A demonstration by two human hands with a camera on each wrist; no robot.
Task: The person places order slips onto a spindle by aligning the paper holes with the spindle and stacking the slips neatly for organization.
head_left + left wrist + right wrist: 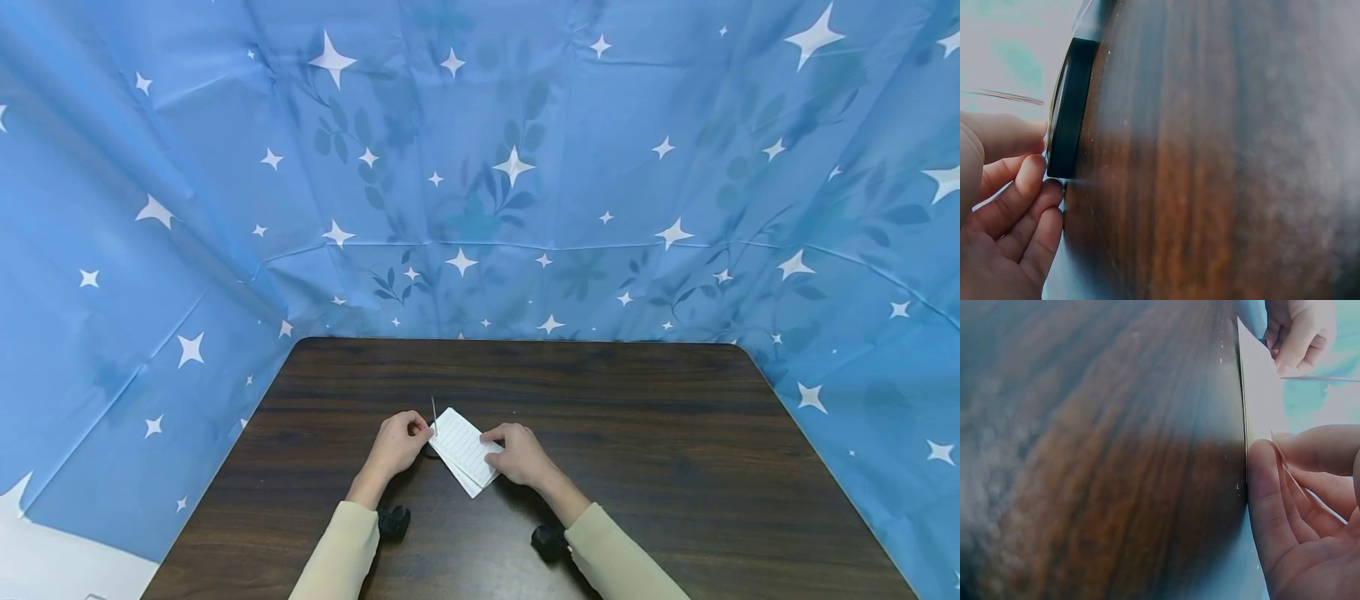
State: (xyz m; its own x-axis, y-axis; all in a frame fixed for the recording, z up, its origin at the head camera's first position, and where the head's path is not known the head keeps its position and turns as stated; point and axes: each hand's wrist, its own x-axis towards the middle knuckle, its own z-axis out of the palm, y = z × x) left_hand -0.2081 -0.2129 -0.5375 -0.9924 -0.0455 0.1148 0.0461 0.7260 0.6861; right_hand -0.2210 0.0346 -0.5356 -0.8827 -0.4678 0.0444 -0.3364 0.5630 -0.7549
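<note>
White lined sheets of paper point(463, 446) lie turned at an angle near the table's front middle, one sheet skewed over another. At their left corner, my left hand point(399, 442) has thumb and forefinger together at the base of a thin, upright, stick-like thing point(433, 414); its kind is unclear. A flat black object point(1074, 109) sits beside those fingertips in the left wrist view, partly hidden in the head view. On the opposite side, my right hand point(521, 454) pinches the paper's edge between thumb and fingers, and a sheet edge point(1288, 465) shows between them.
A dark wood-grain table point(675, 433) spreads around the hands. Behind it and at both sides hangs a blue curtain point(480, 167) with white stars. Black wrist devices point(550, 543) are under the forearms, near the tabletop.
</note>
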